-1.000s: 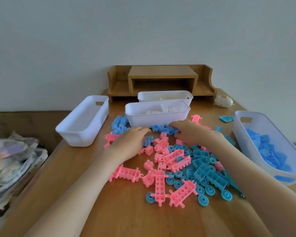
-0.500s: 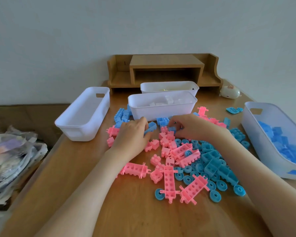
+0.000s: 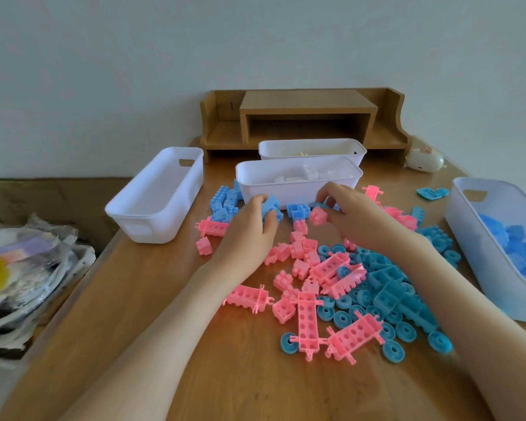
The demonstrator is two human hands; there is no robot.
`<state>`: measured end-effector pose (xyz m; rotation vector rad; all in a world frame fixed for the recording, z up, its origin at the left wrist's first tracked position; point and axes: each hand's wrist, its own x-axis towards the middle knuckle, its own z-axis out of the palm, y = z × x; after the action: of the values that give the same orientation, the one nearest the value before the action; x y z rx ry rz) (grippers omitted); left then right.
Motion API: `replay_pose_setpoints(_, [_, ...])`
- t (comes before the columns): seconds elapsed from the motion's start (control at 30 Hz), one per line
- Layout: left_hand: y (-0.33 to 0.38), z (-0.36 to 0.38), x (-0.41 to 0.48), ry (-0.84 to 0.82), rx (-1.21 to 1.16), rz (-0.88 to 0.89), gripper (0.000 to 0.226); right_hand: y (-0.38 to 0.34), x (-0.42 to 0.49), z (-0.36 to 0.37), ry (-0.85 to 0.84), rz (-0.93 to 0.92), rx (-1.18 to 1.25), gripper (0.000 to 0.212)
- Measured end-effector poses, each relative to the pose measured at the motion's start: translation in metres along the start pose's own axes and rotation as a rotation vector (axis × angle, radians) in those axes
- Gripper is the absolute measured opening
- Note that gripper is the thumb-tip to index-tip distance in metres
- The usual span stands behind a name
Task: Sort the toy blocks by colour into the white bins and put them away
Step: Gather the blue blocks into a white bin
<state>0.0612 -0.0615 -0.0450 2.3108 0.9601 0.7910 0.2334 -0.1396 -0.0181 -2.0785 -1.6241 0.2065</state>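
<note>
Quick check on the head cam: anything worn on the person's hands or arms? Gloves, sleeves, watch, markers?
Nothing worn that shows. The left hand and right hand are bare, no gloves, rings or tags visible. Both forearms are uncovered to the frame edge: no sleeves, watch, straps or cables in view.

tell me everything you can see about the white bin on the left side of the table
The left white bin is a long, rounded-corner tub of smooth, slightly translucent white plastic with a handle slot cut in its far end wall. It stands upright near the wooden table's left edge, angled away from the camera, apparently empty. Neither hand touches it, and nearby blocks lie apart from it.
</note>
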Motion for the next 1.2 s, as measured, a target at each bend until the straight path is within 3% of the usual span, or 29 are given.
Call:
replay_pose_setpoints(0.23, [-0.005, 0.000, 0.001, 0.003, 0.120, 0.015, 0.039, 0.001, -0.005, 0.010, -0.093, 0.005, -0.093, 0.018])
replay_pose_setpoints(0.37, [-0.004, 0.000, 0.000, -0.042, 0.135, 0.023, 0.040, 0.000, -0.005, 0.008, -0.084, 0.011, -0.054, 0.039])
replay_pose_setpoints(0.53, [-0.005, -0.001, 0.000, -0.120, 0.101, 0.059, 0.027, -0.004, -0.004, 0.010, 0.002, -0.017, -0.053, 0.026])
replay_pose_setpoints(0.73, [0.001, -0.004, -0.005, -0.071, -0.045, 0.072, 0.024, -0.021, -0.010, 0.008, 0.036, -0.026, 0.114, 0.017])
replay_pose_setpoints(0.93, [0.009, -0.005, -0.002, -0.023, -0.342, 0.006, 0.024, -0.033, -0.017, 0.007, -0.079, -0.067, 0.285, 0.019])
replay_pose_setpoints(1.2, [0.039, -0.009, 0.003, -0.107, -0.724, -0.180, 0.032, -0.034, -0.027, -0.029, -0.048, 0.090, 0.394, 0.027])
